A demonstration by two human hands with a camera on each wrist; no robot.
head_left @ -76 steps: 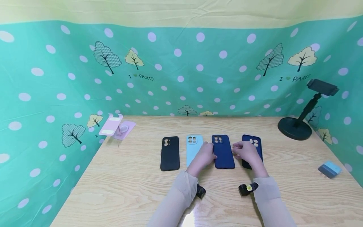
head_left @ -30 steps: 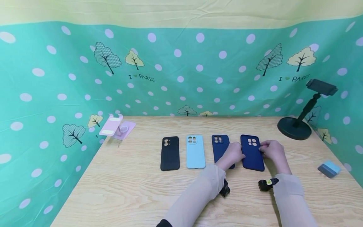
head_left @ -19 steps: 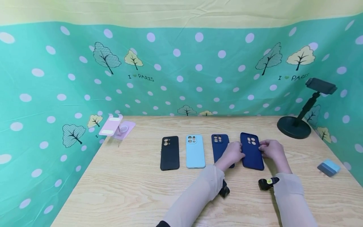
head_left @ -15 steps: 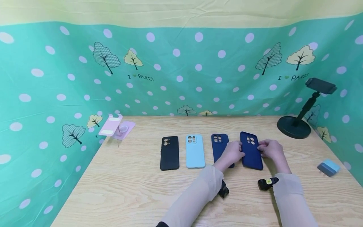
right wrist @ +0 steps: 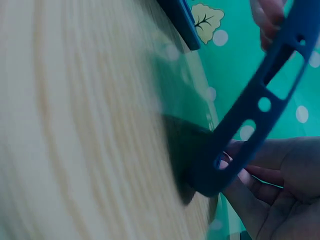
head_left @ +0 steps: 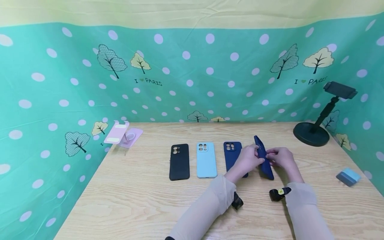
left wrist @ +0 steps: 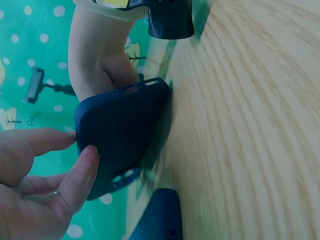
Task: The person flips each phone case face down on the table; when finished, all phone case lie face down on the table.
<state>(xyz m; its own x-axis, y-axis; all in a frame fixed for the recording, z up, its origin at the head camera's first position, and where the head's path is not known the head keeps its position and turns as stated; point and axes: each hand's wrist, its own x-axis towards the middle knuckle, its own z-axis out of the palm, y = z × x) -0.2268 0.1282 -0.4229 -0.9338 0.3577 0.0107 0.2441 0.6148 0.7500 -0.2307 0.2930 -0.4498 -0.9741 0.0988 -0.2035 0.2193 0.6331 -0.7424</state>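
Several phone cases lie in a row on the wooden table (head_left: 135,200): a black case (head_left: 179,162), a light blue case (head_left: 206,160) and a dark blue case (head_left: 231,151). A second dark blue case (head_left: 264,156) stands tipped up on its long edge at the row's right end. My left hand (head_left: 255,156) pinches its left side with thumb and fingers, and partly covers the flat dark blue case. My right hand (head_left: 270,156) grips its right side. The left wrist view shows the raised case (left wrist: 122,130) against my left fingers (left wrist: 75,170). The right wrist view shows its rim (right wrist: 255,110) on my right fingers (right wrist: 270,180).
A pink phone stand (head_left: 121,133) sits at the table's far left corner. A black stand with a round base (head_left: 312,135) is at the far right, and a small blue-grey box (head_left: 348,177) lies near the right edge. Green dotted cloth walls in the table on three sides.
Both hands moved from the flat dark blue case to the rightmost one, then tipped it up from lying flat onto its long edge.
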